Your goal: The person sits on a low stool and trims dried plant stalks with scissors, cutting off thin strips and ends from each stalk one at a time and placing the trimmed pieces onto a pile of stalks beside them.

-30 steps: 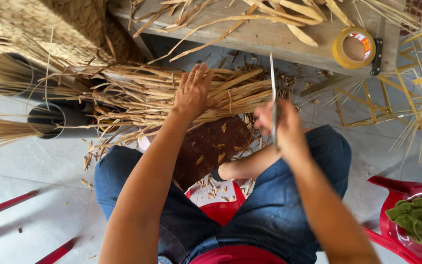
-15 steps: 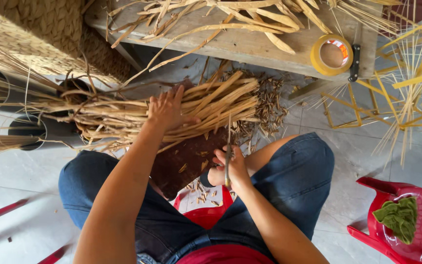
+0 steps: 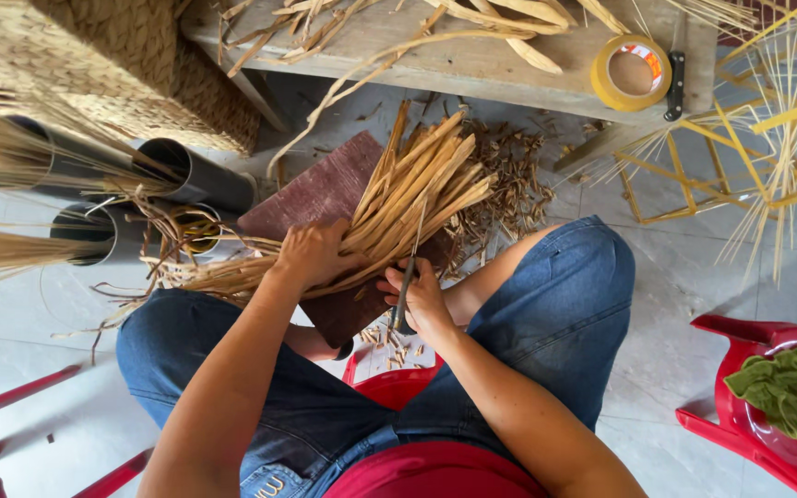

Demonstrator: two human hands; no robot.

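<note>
While the left hand [image 3: 311, 254] pressed a bundle of flat tan dried leaf strips [image 3: 398, 207] onto a dark reddish board [image 3: 320, 198], grip closed over them — right hand [image 3: 417, 297], grip clamped on a thin dark blade [image 3: 405, 293].

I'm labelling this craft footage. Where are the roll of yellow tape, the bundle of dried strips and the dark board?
roll of yellow tape [image 3: 606, 88]: head view, left side of its ring.
bundle of dried strips [image 3: 412, 189]: head view, middle of the fanned upper part.
dark board [image 3: 320, 189]: head view, bare upper face.
</note>
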